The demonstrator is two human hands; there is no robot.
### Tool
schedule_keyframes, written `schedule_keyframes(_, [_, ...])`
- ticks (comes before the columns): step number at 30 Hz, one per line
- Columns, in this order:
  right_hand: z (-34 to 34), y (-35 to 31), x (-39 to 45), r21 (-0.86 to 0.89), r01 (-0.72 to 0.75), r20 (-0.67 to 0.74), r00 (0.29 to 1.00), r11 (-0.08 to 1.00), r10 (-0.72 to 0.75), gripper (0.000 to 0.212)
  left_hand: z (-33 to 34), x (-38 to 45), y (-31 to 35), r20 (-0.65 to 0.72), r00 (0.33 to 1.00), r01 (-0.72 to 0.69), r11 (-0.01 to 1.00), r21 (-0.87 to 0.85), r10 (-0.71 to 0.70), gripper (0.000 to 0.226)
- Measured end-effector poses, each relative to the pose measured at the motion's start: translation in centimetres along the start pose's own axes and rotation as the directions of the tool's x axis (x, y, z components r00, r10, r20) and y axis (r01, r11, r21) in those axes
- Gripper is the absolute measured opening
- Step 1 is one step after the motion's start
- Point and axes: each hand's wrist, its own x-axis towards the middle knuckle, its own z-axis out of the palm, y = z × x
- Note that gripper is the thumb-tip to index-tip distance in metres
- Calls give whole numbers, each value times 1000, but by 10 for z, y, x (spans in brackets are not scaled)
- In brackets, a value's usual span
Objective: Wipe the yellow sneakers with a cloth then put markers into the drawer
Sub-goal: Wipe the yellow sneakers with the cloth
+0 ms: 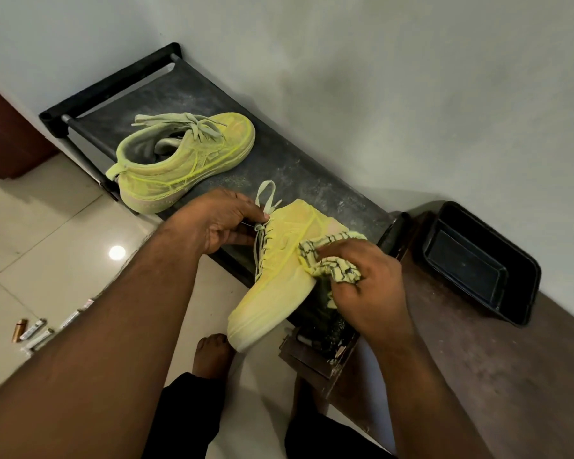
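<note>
I see a low black rack (186,91) w/ a dusty top, set against a pale wall; glossy cream floor tiles (47,226) on the left. L hand (212,223) grips the near yellow sneaker (279,279) at the laces, fingers curled. R hand (362,279) clenches a checked cloth (332,263) against its side. 2nd sneaker (183,160) sits farther back on the rack. Markers (37,329) lie on the tiles, far left. Brown wood bench (478,359) on the right carries a black tray (484,260). Open drawer (315,349) below the sneaker toe.
</note>
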Motion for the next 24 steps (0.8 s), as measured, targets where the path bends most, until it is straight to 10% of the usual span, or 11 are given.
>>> schedule_keyframes(7, [11, 25, 15, -65, -250, -22, 968, 966, 249, 56, 4, -1, 1, -7, 1000, 2, 1000, 9, -2, 11])
schedule_keyframes(12, [4, 6, 8, 69, 47, -21, 999, 997, -46, 37, 3, -1, 1, -9, 1000, 9, 1000, -1, -9, 14])
schedule_keyframes(18, [12, 34, 17, -64, -152, -20, 988, 986, 151, 52, 5, -3, 3, 10, 1000, 19, 1000, -23, -19, 14])
schedule_keyframes(24, [7, 12, 15, 110, 57, 21, 998, 992, -60, 39, 4, -7, 5, 52, 998, 22, 999, -38, -20, 15])
